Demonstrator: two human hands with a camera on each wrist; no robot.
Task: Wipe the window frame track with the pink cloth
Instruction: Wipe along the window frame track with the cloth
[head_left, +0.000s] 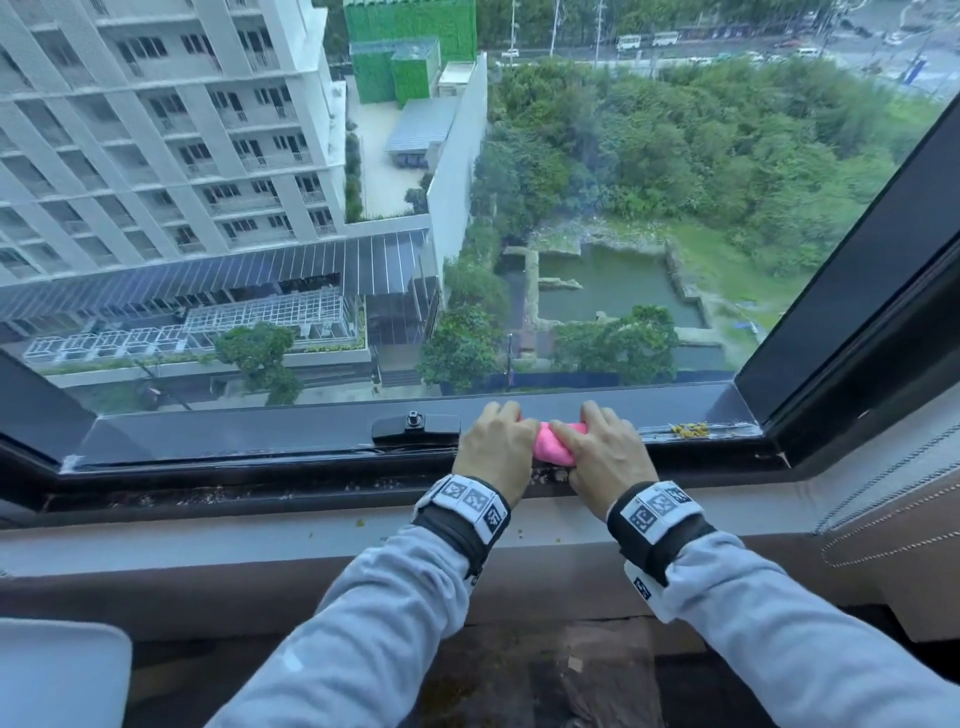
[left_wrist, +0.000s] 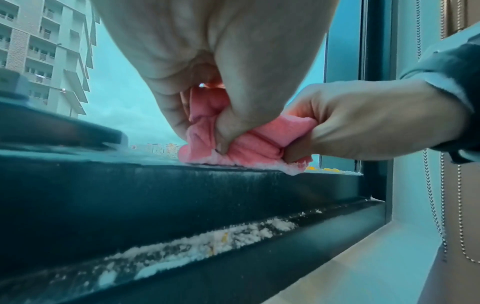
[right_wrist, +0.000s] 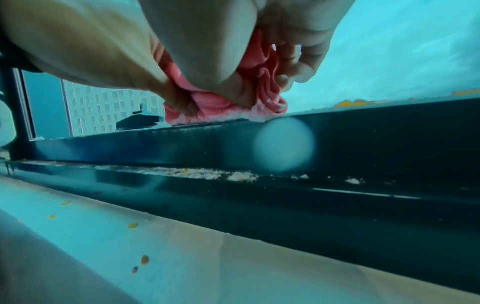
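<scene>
The pink cloth (head_left: 555, 448) is bunched up on the dark ledge of the window frame (head_left: 260, 436), just right of the black latch (head_left: 415, 427). My left hand (head_left: 497, 448) grips its left end and my right hand (head_left: 597, 448) grips its right end, side by side. In the left wrist view the cloth (left_wrist: 249, 148) is pinched by my left thumb and fingers (left_wrist: 228, 131), with my right hand (left_wrist: 363, 123) beside it. In the right wrist view the cloth (right_wrist: 223, 111) rests on the ledge top. Below the ledge, the track (left_wrist: 207, 244) holds pale crumbly dirt.
Yellow crumbs (head_left: 688, 429) lie on the ledge near the right corner. More specks dot the beige sill (right_wrist: 135, 226). A dark side frame (head_left: 857, 291) rises at the right, with a blind's bead chain (left_wrist: 431, 205) beside it. A white object (head_left: 57, 670) sits at lower left.
</scene>
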